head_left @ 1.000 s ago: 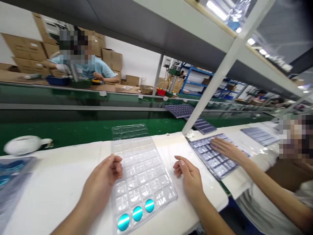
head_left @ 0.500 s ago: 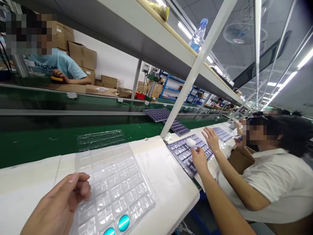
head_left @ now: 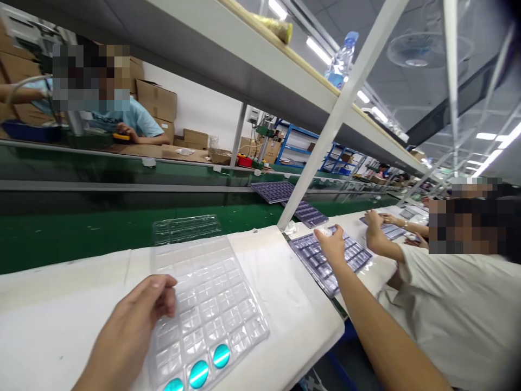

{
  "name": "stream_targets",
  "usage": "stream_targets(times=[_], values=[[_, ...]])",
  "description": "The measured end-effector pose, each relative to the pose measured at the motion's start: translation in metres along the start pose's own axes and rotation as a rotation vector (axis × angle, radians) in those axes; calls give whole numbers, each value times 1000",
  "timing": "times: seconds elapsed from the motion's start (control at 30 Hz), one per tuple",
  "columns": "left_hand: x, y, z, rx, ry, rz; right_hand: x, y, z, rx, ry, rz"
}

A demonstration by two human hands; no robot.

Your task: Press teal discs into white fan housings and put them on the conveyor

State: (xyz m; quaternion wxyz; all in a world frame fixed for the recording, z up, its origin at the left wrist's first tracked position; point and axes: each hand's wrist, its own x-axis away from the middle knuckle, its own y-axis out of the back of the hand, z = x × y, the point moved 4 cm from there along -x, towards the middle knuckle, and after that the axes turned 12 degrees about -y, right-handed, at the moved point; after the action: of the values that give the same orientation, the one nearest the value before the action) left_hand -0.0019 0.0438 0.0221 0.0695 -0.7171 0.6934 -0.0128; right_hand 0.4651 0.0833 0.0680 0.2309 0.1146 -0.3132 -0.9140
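My left hand (head_left: pixel 136 323) is loosely curled, thumb against the bent fingers, at the left edge of a clear plastic tray (head_left: pixel 240 315). Nothing shows in it. Shiny teal discs lie in the tray's near pockets, one (head_left: pixel 221 356) beside another (head_left: pixel 199 374) and a third cut off by the frame. Reaching far to the right, my right hand (head_left: pixel 332 247) has its fingers round a small white rounded piece (head_left: pixel 325 232), mostly hidden by them. It is over a purple-grey compartment tray (head_left: pixel 309 255).
A slanting white post (head_left: pixel 313 168) rises between the two trays to an overhead shelf (head_left: pixel 280 70). Beyond the white table (head_left: pixel 280 304) runs a green belt (head_left: pixel 101 228) with more purple trays (head_left: pixel 272 191). A co-worker's hand (head_left: pixel 376 233) is at the right.
My right hand has closed on the white piece that lay on the purple tray. The co-worker's hand has drawn away to the right. The view has shifted, bringing a third disc into sight.
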Motion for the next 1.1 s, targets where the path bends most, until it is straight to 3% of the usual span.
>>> stream_targets(times=[0.1,0.13,0.2,0.27,0.33,0.43,0.6,0.73,0.87,0.97,1.1], values=[[17,-24,-9,131,134,203,92,-19,10,-113,188,228],[24,-32,-11,206,194,276,131,-26,12,-171,267,353],[38,-47,-16,389,303,374,212,-39,19,-417,468,722],[45,-52,-19,548,372,363,269,-45,23,-457,515,895],[44,-50,-19,600,386,297,295,-44,28,-433,543,923],[34,-41,-19,570,339,230,290,-34,31,-340,619,836],[26,-35,-20,559,238,188,288,-37,13,388,884,755],[30,-37,-21,542,181,198,301,-45,9,635,916,747],[31,-39,-24,506,146,238,298,-39,20,526,810,937],[32,-41,-25,479,131,262,287,-23,31,220,604,1136],[34,-41,-25,452,127,269,282,-6,48,-214,395,1222]])
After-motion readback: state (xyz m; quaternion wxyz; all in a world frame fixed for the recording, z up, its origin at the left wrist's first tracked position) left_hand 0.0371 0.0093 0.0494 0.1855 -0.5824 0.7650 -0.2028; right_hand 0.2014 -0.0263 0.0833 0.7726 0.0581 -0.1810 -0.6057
